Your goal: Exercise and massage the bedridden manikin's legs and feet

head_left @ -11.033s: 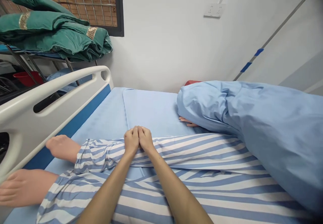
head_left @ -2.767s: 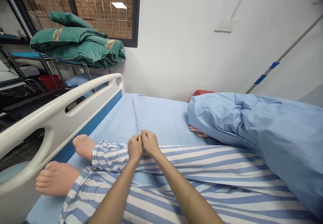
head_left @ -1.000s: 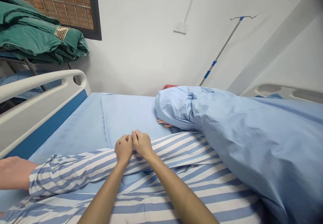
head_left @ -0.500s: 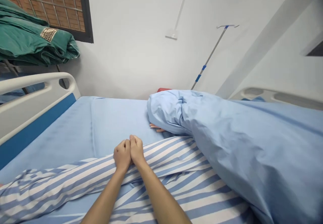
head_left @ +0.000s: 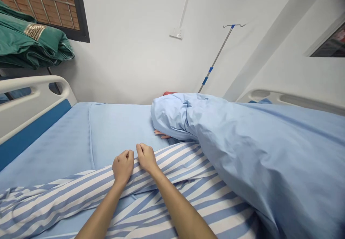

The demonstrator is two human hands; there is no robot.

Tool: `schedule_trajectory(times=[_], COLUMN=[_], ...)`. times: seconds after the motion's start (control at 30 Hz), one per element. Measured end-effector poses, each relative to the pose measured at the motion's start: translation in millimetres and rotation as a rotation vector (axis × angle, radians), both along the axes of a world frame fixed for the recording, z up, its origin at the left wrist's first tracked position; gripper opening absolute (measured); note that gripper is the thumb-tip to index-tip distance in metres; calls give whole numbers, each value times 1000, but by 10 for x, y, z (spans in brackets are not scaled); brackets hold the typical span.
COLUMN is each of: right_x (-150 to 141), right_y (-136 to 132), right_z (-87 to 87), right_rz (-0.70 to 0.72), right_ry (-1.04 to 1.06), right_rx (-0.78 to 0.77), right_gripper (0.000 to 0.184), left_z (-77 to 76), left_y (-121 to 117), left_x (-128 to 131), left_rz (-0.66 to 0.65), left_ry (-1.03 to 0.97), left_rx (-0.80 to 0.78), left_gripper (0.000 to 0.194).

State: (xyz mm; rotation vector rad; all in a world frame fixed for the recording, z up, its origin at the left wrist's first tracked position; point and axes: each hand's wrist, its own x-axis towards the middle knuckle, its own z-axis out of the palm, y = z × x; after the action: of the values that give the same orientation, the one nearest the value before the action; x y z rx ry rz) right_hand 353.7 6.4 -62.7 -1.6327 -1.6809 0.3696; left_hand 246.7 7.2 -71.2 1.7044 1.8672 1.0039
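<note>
My left hand (head_left: 123, 166) is closed, knuckles up, over the striped trouser leg (head_left: 81, 188) of a person or figure lying on the bed. To its right, my right hand (head_left: 146, 157) is also closed, at the upper edge of the same leg. A small gap separates the two fists. Their fingertips are hidden, so whether cloth is in them does not show. Blue and white stripes run smoothly on both sides of the hands. A light blue quilt (head_left: 242, 142) lies to the right, with fingers of another hand (head_left: 161, 134) poking out under its edge.
A light blue sheet (head_left: 121, 120) covers the mattress. A cream bed-end board (head_left: 35, 84) stands at left, another (head_left: 291, 99) at right. Behind are a drip pole (head_left: 218, 54), a wall socket (head_left: 176, 33) and a red object (head_left: 169, 93). Folded green cloth (head_left: 35, 45) is at upper left.
My two fists were touching and are now apart, the left one further left. The view has shifted slightly to the right. Trousers and quilt look unchanged.
</note>
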Motion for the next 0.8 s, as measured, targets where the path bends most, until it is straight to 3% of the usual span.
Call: schedule_trajectory(times=[0.2,0.27,0.4,0.5,0.67,0.8], right_x=[65,95,128,201,503,646], right_y=[117,143,180,158,8,-61], right_z=[-38,-46,-36,43,168,111], right_rz=[33,11,-43,-35,72,10], right_ry=[408,547,700,586,70,63], right_rx=[35,25,22,-9,28,39], right_gripper=[38,36,34,34,34,37], left_z=[203,178,63,50,75,55], left_y=[99,88,40,32,29,28], left_x=[326,467,598,594,617,635], left_rz=[-56,-49,-12,-41,-38,-58], left_ry=[-321,-391,-258,-166,-47,-5], left_rx=[86,74,61,43,-8,-14], left_gripper=[35,35,36,35,35,33])
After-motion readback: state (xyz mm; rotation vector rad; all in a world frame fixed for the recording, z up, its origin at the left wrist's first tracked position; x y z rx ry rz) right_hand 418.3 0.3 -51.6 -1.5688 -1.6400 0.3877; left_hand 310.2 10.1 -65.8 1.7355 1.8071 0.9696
